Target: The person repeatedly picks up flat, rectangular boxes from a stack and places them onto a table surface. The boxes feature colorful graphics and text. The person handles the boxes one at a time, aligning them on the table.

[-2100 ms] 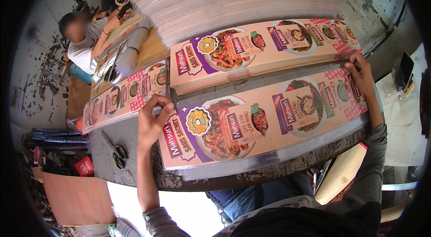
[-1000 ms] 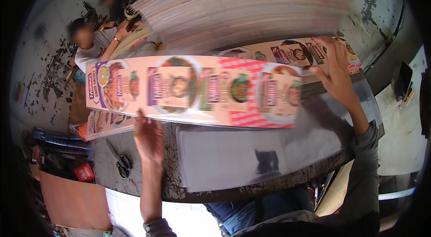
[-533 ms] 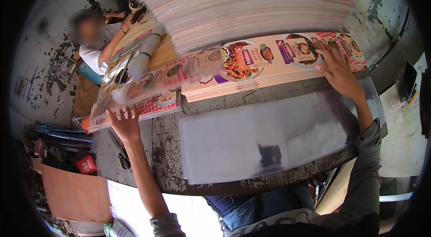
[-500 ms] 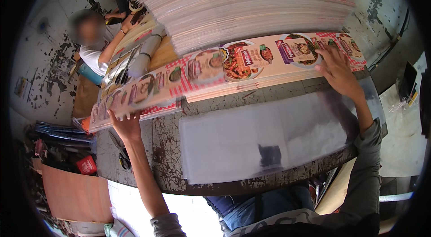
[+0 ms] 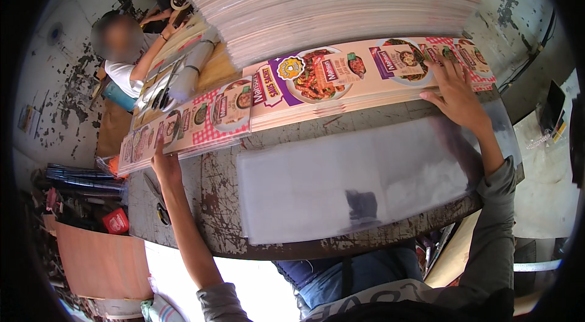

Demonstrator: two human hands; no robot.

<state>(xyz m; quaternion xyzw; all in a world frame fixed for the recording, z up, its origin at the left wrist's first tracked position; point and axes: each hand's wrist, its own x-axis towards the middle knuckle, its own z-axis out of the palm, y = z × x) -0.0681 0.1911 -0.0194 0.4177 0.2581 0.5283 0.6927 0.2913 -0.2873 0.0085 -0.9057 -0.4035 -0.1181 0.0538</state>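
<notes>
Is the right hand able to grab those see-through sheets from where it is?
Probably yes: the right hand is at the printed card stack, beyond the clear sheets, and their middle looks uncovered, so the way seems free.

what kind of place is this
Probably a small workshop handling printed goods: stacked printed strips, a tall pile behind them, and clear plastic sheets on a scuffed table. A co-worker at the left fits that too.

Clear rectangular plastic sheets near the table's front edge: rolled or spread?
Spread flat: the clear rectangular plastic sheets lie as one long rectangle along the dark, scuffed table.
</notes>
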